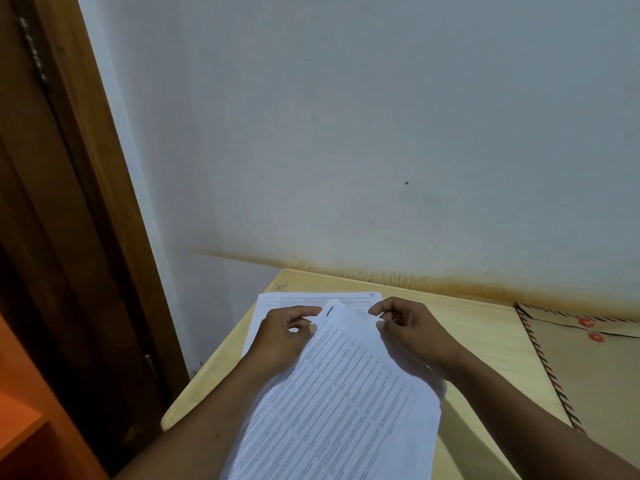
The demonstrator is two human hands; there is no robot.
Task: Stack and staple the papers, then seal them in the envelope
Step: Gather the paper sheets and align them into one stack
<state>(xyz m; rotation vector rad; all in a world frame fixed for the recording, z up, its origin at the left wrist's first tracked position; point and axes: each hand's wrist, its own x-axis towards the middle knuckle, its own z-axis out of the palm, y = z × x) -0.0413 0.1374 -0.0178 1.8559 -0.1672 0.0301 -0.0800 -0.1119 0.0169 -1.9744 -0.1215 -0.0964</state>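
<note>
Top sheet [339, 393]: printed page, many lines of small text, too fine to read. Held up off the counter [485, 327], its far end raised and slightly curled, near end running out of the bottom of the view. A short black pen stroke sits by its far corner.
Left hand [289, 332]: at the sheet's left edge near the far end. Grip narrow, thumb and curled fingers pinching the paper, index finger reaching toward the far corner.
Right hand [410, 332]: at the sheet's right edge, opposite the left hand. Grip narrow, thumb and forefinger pinching the edge, other fingers curled in behind.
Lower sheet [294, 301]: second printed page, flat on the counter under the held one, only its far strip and left margin showing. Small handwritten mark at its far right corner.
Envelope [595, 368]: large, brown, striped border, lying flat at the right side of the counter, well apart from the hands. Flap down, two red buttons [586, 322] on it, one above the other.
Counter: pale yellow wood grain, far edge against the wall [346, 133].
Wall: plain grey-white, with a rusty brown stain [381, 271] just above the counter line.
Left side: dark wooden door frame [104, 202]; orange shelf [20, 420] in the lower corner.
</note>
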